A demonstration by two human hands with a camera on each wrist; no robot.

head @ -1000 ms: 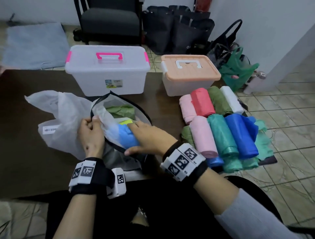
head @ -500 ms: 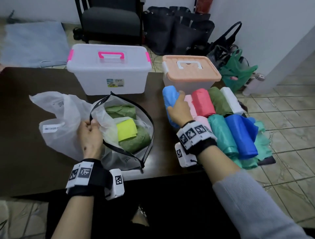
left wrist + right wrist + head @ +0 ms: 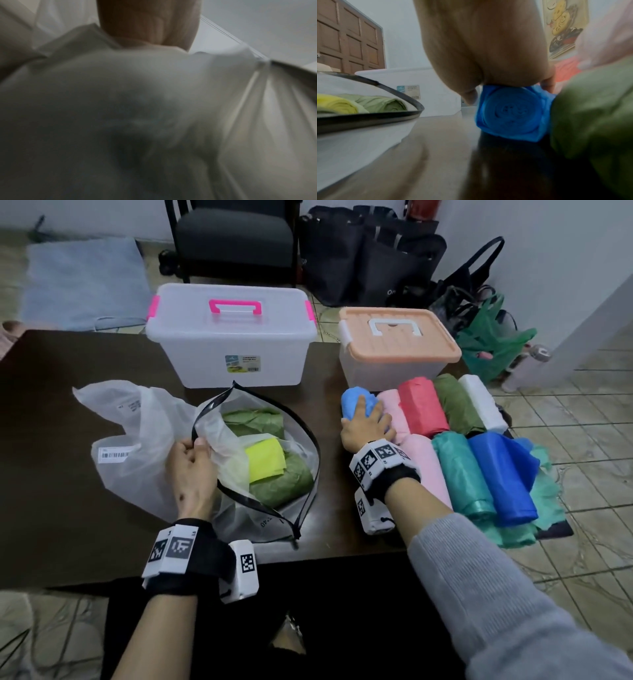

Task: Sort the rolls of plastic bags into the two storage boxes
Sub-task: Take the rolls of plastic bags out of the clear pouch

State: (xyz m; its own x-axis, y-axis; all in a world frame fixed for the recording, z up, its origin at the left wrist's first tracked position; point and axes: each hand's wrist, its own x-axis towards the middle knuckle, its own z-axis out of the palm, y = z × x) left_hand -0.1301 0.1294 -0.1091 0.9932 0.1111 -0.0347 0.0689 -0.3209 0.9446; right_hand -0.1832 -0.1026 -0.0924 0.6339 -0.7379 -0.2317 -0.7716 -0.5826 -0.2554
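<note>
Two storage boxes are sitting side by side at the upper middle of the head view: the larger box (image 3: 233, 337) on the left, the smaller box (image 3: 397, 350) to its right, both at the far edge of the table (image 3: 51, 412). Below the larger box, an open zip pouch (image 3: 274, 467) is lying at frame centre, holding several rolls (image 3: 270, 460). A loose plastic bag (image 3: 137, 440) is spreading to the pouch's left. At centre right, below the smaller box, a group of rolls (image 3: 455, 446) is lying in two rows, touching one another. One roll (image 3: 356, 402) is resting at that group's left end, under the right hand (image 3: 366, 426).
</note>
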